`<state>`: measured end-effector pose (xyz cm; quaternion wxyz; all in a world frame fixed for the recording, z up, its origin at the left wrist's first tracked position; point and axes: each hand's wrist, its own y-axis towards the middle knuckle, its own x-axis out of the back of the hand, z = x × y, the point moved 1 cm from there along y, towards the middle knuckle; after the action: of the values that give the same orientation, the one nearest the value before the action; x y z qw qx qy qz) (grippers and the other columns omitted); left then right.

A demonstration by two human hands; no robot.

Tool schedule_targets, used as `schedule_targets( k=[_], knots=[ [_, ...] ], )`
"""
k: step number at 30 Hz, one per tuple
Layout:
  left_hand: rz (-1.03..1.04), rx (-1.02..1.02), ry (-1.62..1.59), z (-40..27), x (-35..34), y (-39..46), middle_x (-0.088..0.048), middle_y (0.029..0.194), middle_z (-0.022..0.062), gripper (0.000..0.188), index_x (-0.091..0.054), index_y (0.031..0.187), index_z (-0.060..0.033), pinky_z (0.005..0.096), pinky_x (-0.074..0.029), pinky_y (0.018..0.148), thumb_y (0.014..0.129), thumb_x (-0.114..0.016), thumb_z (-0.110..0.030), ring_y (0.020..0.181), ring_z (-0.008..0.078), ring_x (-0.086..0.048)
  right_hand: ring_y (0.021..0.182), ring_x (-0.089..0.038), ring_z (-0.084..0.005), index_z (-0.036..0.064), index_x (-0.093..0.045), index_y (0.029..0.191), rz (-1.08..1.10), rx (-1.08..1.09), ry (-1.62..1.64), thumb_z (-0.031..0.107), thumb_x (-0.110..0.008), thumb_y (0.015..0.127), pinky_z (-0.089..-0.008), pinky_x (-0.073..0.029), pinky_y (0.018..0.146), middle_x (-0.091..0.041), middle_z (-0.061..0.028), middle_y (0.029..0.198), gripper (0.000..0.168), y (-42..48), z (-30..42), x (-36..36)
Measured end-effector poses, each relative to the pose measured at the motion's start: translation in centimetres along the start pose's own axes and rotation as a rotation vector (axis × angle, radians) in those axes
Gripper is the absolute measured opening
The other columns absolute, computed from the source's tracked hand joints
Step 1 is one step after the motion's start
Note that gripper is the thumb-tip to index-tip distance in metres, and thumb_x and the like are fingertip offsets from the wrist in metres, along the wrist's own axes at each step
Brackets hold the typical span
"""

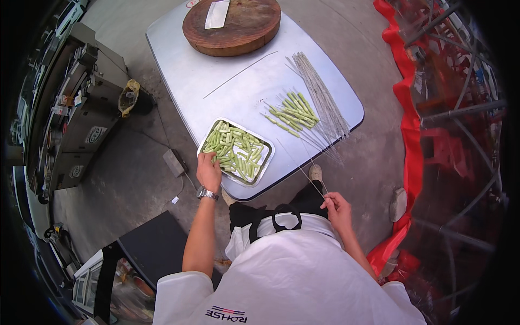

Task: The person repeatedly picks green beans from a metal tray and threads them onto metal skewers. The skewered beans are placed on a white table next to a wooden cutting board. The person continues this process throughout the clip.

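Observation:
My left hand (209, 170) reaches over the left rim of a metal tray (266, 164), its fingers among cut green bean pieces (233, 148). Whether those fingers grip a piece is hidden. In my right hand (338, 208) are thin metal skewers (302, 170), apparently two, held near their lower ends and pointing up toward the table. Beyond the tray lies a pile of skewers threaded with green bean pieces (292, 111). A large bundle of bare metal skewers (321, 93) rests along the table's right side.
A round wooden chopping block (233, 36) with a cleaver (217, 14) on it stands at the table's far end. One lone skewer (239, 75) lies mid-table (183, 73). To the left are a lined bin (130, 97) and metal cabinets (91, 134); red-edged plastic sheeting (406, 109) hangs right.

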<state>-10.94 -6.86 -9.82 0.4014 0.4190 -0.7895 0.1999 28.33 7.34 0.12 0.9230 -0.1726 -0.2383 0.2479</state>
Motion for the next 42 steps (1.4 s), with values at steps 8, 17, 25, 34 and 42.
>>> schedule_targets(
  k=[8,17,25,34,42],
  knots=[
    [-0.012,0.012,0.073,2.4,0.9,2.5,-0.057,0.102,0.0078,0.021,-0.07,0.103,-0.0104,0.0394,-0.05,0.073,0.083,-0.068,-0.005,0.083,0.0275,-0.063,0.074,-0.064,-0.0069,-0.001,-0.064,0.101,-0.008,-0.02,0.008,0.009,-0.061,0.095,-0.0228,-0.05,0.068,-0.068,-0.0036,0.078,0.012,-0.8,0.6,0.3],
    [0.066,0.128,0.03,2.5,0.4,1.8,-0.059,0.096,0.0088,0.015,-0.069,0.094,-0.0061,0.0403,-0.05,0.07,0.082,-0.071,-0.015,0.081,0.0286,-0.062,0.072,-0.062,-0.0052,0.0,-0.064,0.099,-0.019,-0.048,0.018,0.008,-0.062,0.095,-0.0217,-0.047,0.064,-0.067,-0.0018,0.075,0.009,-1.1,0.6,-0.1],
    [-0.013,0.141,-0.051,3.6,-1.2,1.4,-0.06,0.085,0.0099,0.013,-0.067,0.09,-0.0044,0.0395,-0.05,0.069,0.08,-0.073,-0.011,0.076,0.027,-0.062,0.07,-0.061,-0.0041,0.001,-0.063,0.098,0.025,-0.011,-0.019,0.007,-0.061,0.095,-0.0209,-0.045,0.062,-0.066,-0.001,0.074,0.008,-1.1,1.1,-0.7],
    [0.003,0.087,-0.06,1.7,0.3,0.2,-0.061,0.088,0.0094,0.011,-0.07,0.092,-0.0065,0.0401,-0.05,0.067,0.081,-0.072,-0.009,0.075,0.0266,-0.063,0.069,-0.061,-0.0043,0.0,-0.063,0.098,-0.007,-0.021,0.0,0.007,-0.061,0.095,-0.0212,-0.046,0.061,-0.067,-0.0016,0.075,0.008,-0.9,1.1,-0.6],
    [0.092,-0.128,0.178,-1.1,-0.9,0.8,-0.059,0.09,0.007,0.011,-0.072,0.091,-0.012,0.0423,-0.051,0.068,0.08,-0.072,-0.012,0.08,0.0308,-0.063,0.067,-0.06,-0.004,0.0,-0.064,0.098,-0.011,-0.006,-0.029,0.008,-0.061,0.095,-0.0206,-0.044,0.059,-0.067,-0.0016,0.072,0.009,-1.3,0.9,-0.7]
  ],
)
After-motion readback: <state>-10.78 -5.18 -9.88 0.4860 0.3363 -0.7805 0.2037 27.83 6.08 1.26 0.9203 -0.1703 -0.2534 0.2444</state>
